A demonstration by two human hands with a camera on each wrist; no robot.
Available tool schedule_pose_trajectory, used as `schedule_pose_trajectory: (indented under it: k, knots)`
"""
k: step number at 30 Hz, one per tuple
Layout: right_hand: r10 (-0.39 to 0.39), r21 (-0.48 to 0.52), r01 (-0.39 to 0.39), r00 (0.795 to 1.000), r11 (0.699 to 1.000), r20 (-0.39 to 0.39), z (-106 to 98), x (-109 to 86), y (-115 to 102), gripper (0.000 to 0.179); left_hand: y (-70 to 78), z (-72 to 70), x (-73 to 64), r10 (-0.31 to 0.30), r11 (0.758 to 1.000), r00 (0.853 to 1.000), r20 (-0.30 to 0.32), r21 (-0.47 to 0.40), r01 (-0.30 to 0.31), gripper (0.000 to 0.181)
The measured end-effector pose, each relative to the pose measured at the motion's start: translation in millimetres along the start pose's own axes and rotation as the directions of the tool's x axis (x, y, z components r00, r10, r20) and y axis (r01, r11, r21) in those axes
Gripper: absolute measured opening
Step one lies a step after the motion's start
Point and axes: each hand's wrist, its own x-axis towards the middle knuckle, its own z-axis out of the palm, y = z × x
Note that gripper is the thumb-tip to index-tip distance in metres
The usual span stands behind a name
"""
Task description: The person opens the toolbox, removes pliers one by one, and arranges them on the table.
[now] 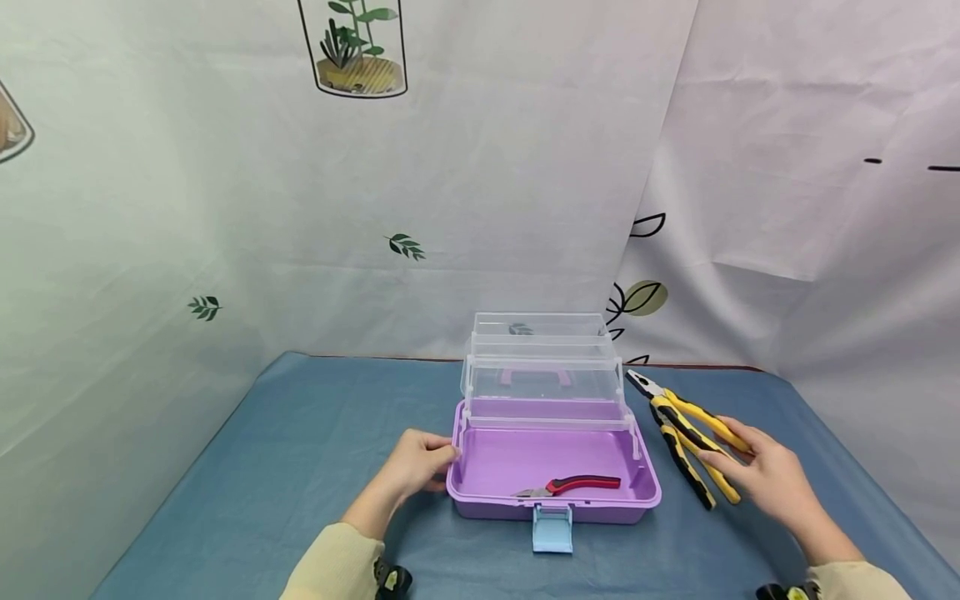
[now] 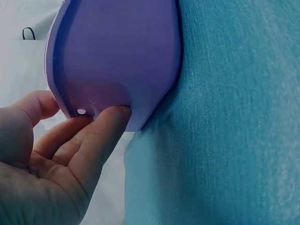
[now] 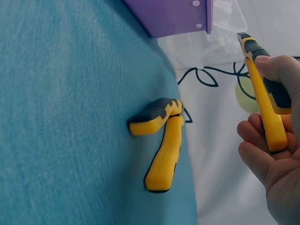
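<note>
A purple toolbox (image 1: 555,503) stands with its clear lid (image 1: 543,342) raised and its pale blue latch (image 1: 552,531) hanging down in front. Inside lies a small pair of red-and-black pliers (image 1: 585,482). My left hand (image 1: 416,462) pinches the box's left rim, thumb on top and fingers against the side wall (image 2: 117,56). On the right, my right hand (image 1: 772,475) grips a pair of yellow-and-black pliers (image 3: 265,108) by the handles, their metal jaws pointing toward the back. A second yellow-and-black pair of pliers (image 3: 166,154) rests on the table below them.
Blue cloth (image 1: 322,433) covers the table. White fabric (image 1: 525,183) printed with leaves and jars hangs behind and along both sides. The raised lid stands close to the rear fabric.
</note>
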Motion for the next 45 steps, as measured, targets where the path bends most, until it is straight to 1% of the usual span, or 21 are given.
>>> schedule_pose_trajectory:
  k: [4,11,25,31,37,45]
  knots:
    - [0.013,-0.001,-0.013,1.0,1.0,0.002,0.1,-0.4,3.0,0.072,0.2,-0.2,0.8,0.001,1.0,1.0,0.003,-0.006,-0.001,0.034]
    - [0.005,-0.017,-0.005,1.0,1.0,-0.017,0.2,-1.4,8.8,0.07,0.7,-0.5,1.4,0.001,1.0,1.0,0.0,0.003,-0.001,0.034]
    - [0.086,-0.018,-0.085,0.996,0.996,0.019,1.2,-3.0,27.8,0.075,-0.7,-0.6,0.8,0.001,1.0,1.0,0.003,-0.003,-0.001,0.034]
    - [0.096,-0.022,-0.096,0.995,0.995,0.018,-0.4,-2.7,32.1,0.075,-0.3,-1.1,0.1,0.003,1.0,1.0,-0.003,0.004,-0.003,0.033]
    - [0.126,-0.03,-0.125,0.992,0.992,0.029,-2.6,-2.1,35.2,0.077,-0.1,-1.3,-0.8,0.004,1.0,1.0,-0.003,-0.002,-0.004,0.033]
    - [0.146,-0.041,-0.145,0.989,0.989,0.034,-5.3,-0.2,41.6,0.081,0.3,-1.6,-0.1,0.005,1.0,1.0,0.005,0.002,-0.005,0.034]
